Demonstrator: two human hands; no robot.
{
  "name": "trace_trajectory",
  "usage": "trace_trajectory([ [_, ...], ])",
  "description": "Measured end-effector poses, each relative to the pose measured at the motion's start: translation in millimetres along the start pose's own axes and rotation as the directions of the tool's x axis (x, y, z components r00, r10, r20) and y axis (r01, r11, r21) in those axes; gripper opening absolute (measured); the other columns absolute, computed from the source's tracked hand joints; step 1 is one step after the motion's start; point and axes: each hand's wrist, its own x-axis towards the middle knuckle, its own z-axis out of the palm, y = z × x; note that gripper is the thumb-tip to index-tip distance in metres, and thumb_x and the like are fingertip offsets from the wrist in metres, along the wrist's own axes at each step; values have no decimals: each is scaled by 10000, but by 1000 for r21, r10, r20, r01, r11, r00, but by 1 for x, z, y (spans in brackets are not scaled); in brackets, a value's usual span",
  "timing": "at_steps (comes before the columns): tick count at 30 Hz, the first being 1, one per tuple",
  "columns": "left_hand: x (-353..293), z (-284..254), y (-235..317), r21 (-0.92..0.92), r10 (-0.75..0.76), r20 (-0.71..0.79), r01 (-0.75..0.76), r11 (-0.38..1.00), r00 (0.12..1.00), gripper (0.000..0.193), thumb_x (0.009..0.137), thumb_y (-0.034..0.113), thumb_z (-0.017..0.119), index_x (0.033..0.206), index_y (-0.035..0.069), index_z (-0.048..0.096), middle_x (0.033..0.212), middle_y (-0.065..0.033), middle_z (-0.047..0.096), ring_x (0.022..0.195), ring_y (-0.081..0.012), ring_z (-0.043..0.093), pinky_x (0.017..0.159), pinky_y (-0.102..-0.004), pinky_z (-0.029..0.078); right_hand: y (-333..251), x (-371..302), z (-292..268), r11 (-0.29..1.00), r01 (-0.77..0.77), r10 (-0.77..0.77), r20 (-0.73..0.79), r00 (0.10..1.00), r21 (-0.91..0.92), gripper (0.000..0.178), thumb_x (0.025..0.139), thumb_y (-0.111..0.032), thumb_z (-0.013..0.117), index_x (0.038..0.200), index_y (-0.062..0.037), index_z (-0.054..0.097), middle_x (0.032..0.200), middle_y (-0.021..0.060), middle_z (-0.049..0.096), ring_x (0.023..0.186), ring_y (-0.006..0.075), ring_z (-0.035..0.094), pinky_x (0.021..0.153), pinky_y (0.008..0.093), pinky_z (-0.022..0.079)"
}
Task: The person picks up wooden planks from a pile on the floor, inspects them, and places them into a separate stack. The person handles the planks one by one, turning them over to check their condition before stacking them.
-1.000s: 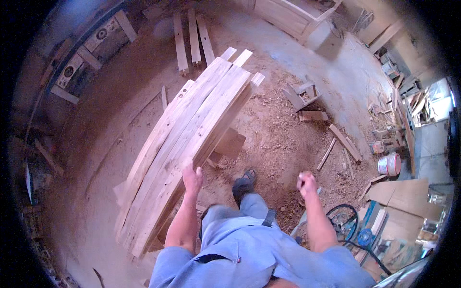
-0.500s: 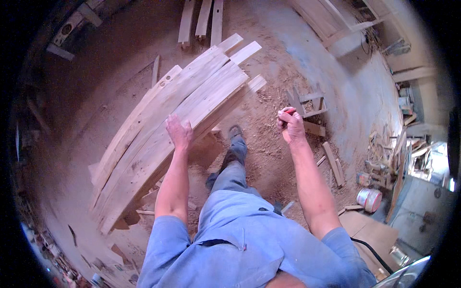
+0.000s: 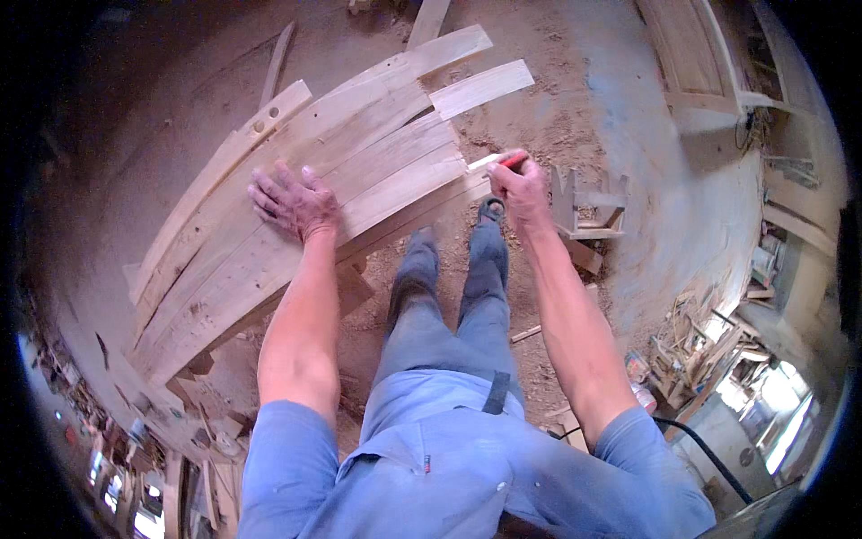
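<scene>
Several pale planks [image 3: 386, 175] lie side by side at a slant in front of me, on the left. Some of their far ends stick out as narrower tongues [image 3: 483, 88]. My left hand [image 3: 294, 205] rests on top of the planks with its fingers spread, holding nothing. Closed round a short red pencil [image 3: 513, 160], my right hand [image 3: 525, 190] is at the far right end of the near plank. The pencil is mostly hidden by the fingers, and I cannot tell whether its tip touches wood.
A narrow board with round holes [image 3: 266, 119] lies along the planks' far side. Right of my right hand stands a small wooden frame [image 3: 597, 211]. Wood shavings [image 3: 561, 108] cover the floor. Scrap wood [image 3: 696, 350] is heaped at the right; a black cable [image 3: 709, 449] runs near my right elbow.
I have come closer to the planks. My left hand has moved farther in over them and spread its fingers. My right hand has brought the pencil left and forward to the near plank's end.
</scene>
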Motion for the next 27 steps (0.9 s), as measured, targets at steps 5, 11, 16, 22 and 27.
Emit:
trace_trajectory([
  [5, 3, 3, 1, -75, -3, -4, 3, 997, 1000, 531, 901, 409, 506, 1360, 142, 504, 1525, -168, 304, 1410, -402, 225, 1142, -543, 164, 20, 59, 17, 997, -21, 30, 115, 993, -78, 156, 781, -61, 712, 818, -72, 562, 681, -16, 541, 565, 58, 462, 501, 211, 362],
  [11, 5, 6, -6, -101, 13, -32, -16, 995, 999, 521, 889, 405, 525, 1344, 150, 516, 1505, -176, 334, 1396, -405, 258, 1132, -537, 199, 36, 67, 18, 989, -46, 67, 147, 987, -139, 153, 790, -69, 717, 834, -70, 570, 695, -5, 567, 577, 66, 492, 519, 221, 399],
  [16, 5, 2, -3, -67, 16, -28, -18, 998, 999, 505, 884, 380, 547, 1322, 129, 532, 1493, -182, 350, 1381, -412, 278, 1130, -521, 219, 39, 70, 14, 987, -46, 70, 149, 986, -157, 148, 803, -86, 714, 856, -64, 578, 705, -5, 569, 592, 68, 500, 536, 228, 413],
  [22, 7, 3, -1, -76, 35, -50, -39, 996, 998, 479, 884, 351, 554, 1296, 106, 551, 1484, -187, 364, 1368, -420, 295, 1135, -511, 227, 32, 81, 22, 959, 11, 34, 154, 988, -284, 125, 802, -78, 706, 857, -53, 596, 752, 0, 596, 664, 72, 537, 598, 232, 449],
  [27, 6, 4, -3, -85, 16, -13, -18, 996, 1000, 527, 869, 373, 554, 1331, 121, 532, 1500, -178, 345, 1396, -396, 260, 1142, -504, 195, 32, 57, 5, 956, -64, 113, 158, 981, -286, 123, 796, -88, 709, 839, -47, 601, 779, 21, 616, 713, 83, 569, 634, 234, 467],
])
